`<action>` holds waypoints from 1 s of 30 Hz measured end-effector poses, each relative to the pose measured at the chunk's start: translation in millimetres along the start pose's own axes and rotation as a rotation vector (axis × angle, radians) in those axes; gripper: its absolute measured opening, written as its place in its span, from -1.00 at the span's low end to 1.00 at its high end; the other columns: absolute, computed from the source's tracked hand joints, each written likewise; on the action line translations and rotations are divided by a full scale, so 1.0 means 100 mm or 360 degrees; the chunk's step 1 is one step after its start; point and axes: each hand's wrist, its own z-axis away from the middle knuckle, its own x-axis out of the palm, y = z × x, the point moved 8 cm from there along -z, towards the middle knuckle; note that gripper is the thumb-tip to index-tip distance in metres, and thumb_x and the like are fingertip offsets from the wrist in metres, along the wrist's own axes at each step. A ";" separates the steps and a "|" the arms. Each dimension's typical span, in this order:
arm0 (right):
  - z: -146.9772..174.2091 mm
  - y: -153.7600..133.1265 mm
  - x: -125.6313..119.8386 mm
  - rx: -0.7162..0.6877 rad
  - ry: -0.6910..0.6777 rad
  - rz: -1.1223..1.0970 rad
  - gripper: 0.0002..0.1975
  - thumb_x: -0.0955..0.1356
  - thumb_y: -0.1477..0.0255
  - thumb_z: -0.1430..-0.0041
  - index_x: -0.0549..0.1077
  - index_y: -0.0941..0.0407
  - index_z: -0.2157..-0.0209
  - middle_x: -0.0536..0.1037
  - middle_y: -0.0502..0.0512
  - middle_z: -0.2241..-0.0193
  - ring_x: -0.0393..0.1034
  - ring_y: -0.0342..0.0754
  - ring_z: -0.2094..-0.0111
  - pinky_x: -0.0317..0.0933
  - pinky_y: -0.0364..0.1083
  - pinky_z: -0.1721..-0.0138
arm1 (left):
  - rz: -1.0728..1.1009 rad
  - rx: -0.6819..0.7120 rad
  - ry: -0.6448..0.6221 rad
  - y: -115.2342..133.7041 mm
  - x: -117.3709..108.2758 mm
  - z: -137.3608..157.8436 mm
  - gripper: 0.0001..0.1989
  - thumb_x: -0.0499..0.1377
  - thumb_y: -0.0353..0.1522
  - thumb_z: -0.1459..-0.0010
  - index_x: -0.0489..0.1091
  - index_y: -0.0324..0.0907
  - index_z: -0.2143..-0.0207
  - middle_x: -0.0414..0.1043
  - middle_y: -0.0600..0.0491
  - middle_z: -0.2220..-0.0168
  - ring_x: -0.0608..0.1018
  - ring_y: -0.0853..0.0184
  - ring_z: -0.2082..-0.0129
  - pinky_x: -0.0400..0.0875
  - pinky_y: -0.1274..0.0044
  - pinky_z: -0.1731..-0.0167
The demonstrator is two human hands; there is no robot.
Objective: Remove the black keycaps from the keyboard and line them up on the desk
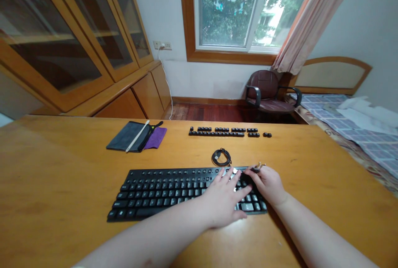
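A black keyboard [161, 193] lies on the wooden table, its two back rows showing small bare stems without caps. My left hand [225, 197] rests on the keyboard's right part, palm down, fingers spread. Just right of it, my right hand [269, 183] is closed around a small keycap puller [255, 169] with a black body and thin metal wire ends. Its working tip, at the keyboard's back right corner, is mostly hidden by my fingers. Behind the keyboard, black keycaps [216, 134] stand lined up in two rows.
A coiled black USB cable [221, 157] lies behind the keyboard. To the left are a dark grey zip pouch [124, 135], a white stick [137, 136] and a purple cloth [156, 138]. Beyond the table's far edge stands an office chair [264, 89]; a bed [338, 114] is at right.
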 end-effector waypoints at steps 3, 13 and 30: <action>0.00 0.01 0.00 0.0029 0.0032 -0.0031 -0.79 0.27 0.31 -0.21 0.48 0.04 0.43 0.56 0.04 0.49 0.46 -0.05 0.46 0.32 -0.10 0.39 | -0.0013 -0.0005 -0.0008 -0.01 0.01 -0.01 -0.30 0.03 0.02 -0.09 0.01 -0.01 -0.23 -0.18 -0.17 -0.31 -0.09 -0.09 -0.28 -0.19 0.07 -0.16; 0.11 0.22 -0.19 0.0501 0.0387 -0.0195 -0.70 0.24 0.29 -0.22 0.49 0.10 0.48 0.56 0.06 0.51 0.46 -0.05 0.43 0.31 -0.12 0.37 | 0.0018 0.0000 -0.0110 0.03 -0.04 0.00 -0.27 0.03 0.02 -0.10 -0.03 -0.05 -0.25 -0.23 -0.18 -0.32 -0.16 -0.10 -0.29 -0.23 0.05 -0.17; 0.01 -0.09 -0.03 0.0099 0.0039 -0.0922 -0.81 0.39 0.24 -0.06 0.57 0.05 0.41 0.54 0.09 0.46 0.45 -0.03 0.38 0.36 -0.06 0.32 | 0.0700 -0.0331 0.0492 -0.22 -0.31 -0.01 -0.57 0.23 -0.33 -0.04 0.28 -0.09 0.00 0.44 0.03 0.07 0.45 0.24 0.08 0.31 0.37 0.03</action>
